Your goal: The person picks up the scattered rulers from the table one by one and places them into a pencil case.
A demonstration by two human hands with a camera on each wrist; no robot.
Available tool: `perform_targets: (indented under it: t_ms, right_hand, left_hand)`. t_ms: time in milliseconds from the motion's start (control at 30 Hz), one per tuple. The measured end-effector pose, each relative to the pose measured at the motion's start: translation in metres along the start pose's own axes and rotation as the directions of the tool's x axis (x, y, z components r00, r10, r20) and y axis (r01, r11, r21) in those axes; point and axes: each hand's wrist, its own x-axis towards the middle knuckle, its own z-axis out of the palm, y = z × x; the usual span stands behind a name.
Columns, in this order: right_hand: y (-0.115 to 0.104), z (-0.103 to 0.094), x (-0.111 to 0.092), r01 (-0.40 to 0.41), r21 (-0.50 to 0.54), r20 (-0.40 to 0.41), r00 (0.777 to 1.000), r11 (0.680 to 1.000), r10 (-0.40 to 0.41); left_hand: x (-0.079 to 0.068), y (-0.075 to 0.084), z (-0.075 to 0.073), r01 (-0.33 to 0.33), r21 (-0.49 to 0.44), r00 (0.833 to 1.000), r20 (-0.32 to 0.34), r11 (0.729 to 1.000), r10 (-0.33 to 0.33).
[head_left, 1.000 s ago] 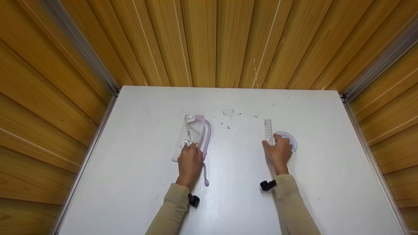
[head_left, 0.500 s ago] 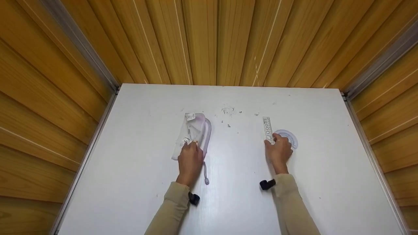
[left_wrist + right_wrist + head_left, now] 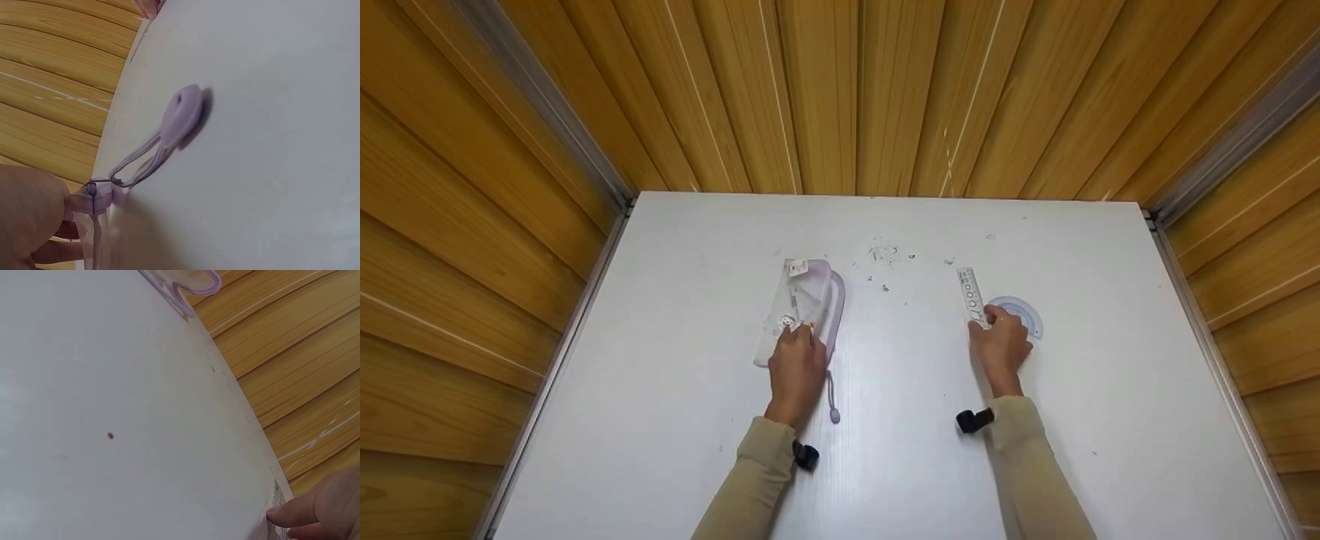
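The left grip (image 3: 797, 369) pinches a see-through pouch (image 3: 780, 306), pieces (image 3: 794, 300) still inside; the right grip (image 3: 1001, 346) pinches a ruler (image 3: 970, 294) beside a protractor (image 3: 1024, 312), both outside it.

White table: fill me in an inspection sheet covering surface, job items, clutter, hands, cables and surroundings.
Surface: white table, with scattered dark marks, densest beyond the hands.
Job items: lilac-edged translucent pouch; ruler with cut-out shapes; protractor, partly hidden.
Clutter: some marks may be debris; cannot tell.
Hands: left hand grips the pouch; right hand pinches the ruler, with the protractor next to it.
Cables: nothing seen; the pouch carries only a corded tab.
Surroundings: wood-patterned panels on three sides.
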Motion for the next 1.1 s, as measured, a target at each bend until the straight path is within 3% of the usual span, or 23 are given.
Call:
perform_targets:
  t_ms: [467,767,1100]
  right_hand:
    - [0.000,-0.019,0.011,-0.043,0.048,0.178,0.984,0.998,0.034]
    - [-0.003,-0.024,0.015,0.008,0.034,0.175,0.984,0.999,-0.014]
    - [-0.006,-0.029,0.017,0.012,0.031,0.240,0.971,0.999,-0.019]
  left_hand:
    - [0.001,0.000,-0.001,0.033,-0.022,0.999,0.035,0.999,-0.032]
    - [0.000,0.001,0.000,0.012,0.007,1.000,0.003,1.000,-0.012]
    - [0.000,0.001,-0.001,-0.001,0.007,1.000,-0.022,1.000,0.001]
